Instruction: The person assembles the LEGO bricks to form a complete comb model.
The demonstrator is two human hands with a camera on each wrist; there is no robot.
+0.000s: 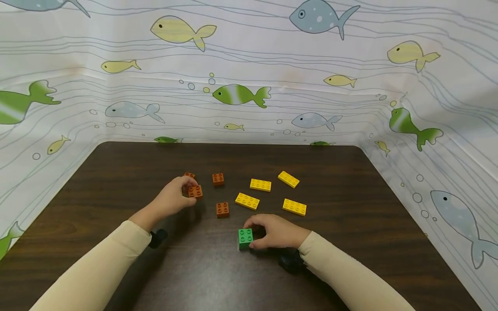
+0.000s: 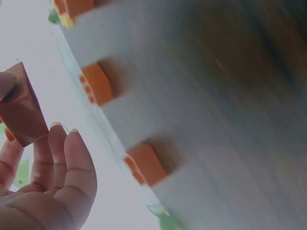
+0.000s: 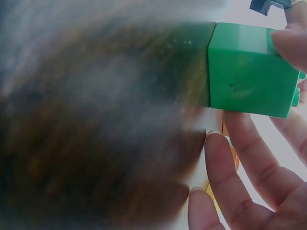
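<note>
My left hand (image 1: 171, 199) pinches an orange toy building brick (image 1: 195, 192) between thumb and fingers. In the left wrist view that held brick (image 2: 23, 112) is raised off the table. Another orange brick (image 1: 189, 175) lies just behind these fingers, partly covered by them. My right hand (image 1: 278, 232) grips a green brick (image 1: 245, 238), its studs facing up, near the middle of the table. Seen from the right wrist, the green brick (image 3: 252, 72) has thumb and fingers on opposite sides and its base right at the table top.
Two more orange bricks, one farther back (image 1: 218, 179) and one nearer (image 1: 222, 210), lie between the hands. Several flat yellow bricks (image 1: 247, 201) are spread right of them on the dark wooden table (image 1: 128, 164). A fish-patterned cloth (image 1: 249, 56) rises behind and at both sides.
</note>
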